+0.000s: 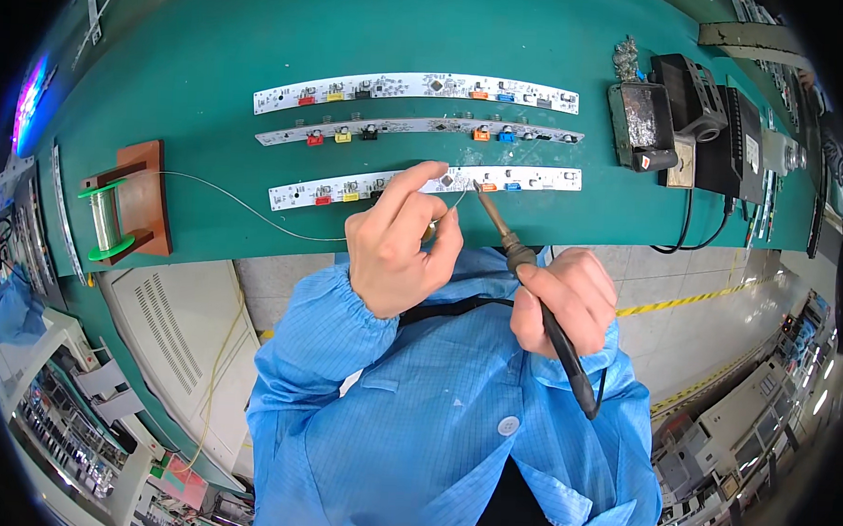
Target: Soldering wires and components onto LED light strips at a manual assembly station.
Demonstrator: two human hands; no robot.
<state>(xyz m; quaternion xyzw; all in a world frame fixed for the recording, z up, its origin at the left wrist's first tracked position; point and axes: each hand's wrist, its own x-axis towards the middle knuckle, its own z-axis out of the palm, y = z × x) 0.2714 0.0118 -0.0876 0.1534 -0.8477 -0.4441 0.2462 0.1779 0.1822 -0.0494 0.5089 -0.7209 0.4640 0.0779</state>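
Clothing: blue lab coat (433,423) with elastic cuffs, nearest the camera.
Right hand: the right hand (566,302) is clenched around the black handle of a soldering iron (533,291), whose tip rests on the nearest strip.
Left hand: the left hand (399,243) pinches a thin solder wire (255,207) between fingertips, feeding it toward the iron's tip.
Nearest board: a long white circuit strip (538,180) with red, yellow, orange and blue connectors, on the green bench (215,47).
Behind it: two more strips (420,86), lying parallel.
Left side: solder spool (104,219) on a brown stand.
Far right: soldering station (705,116) and sponge tray (642,122).
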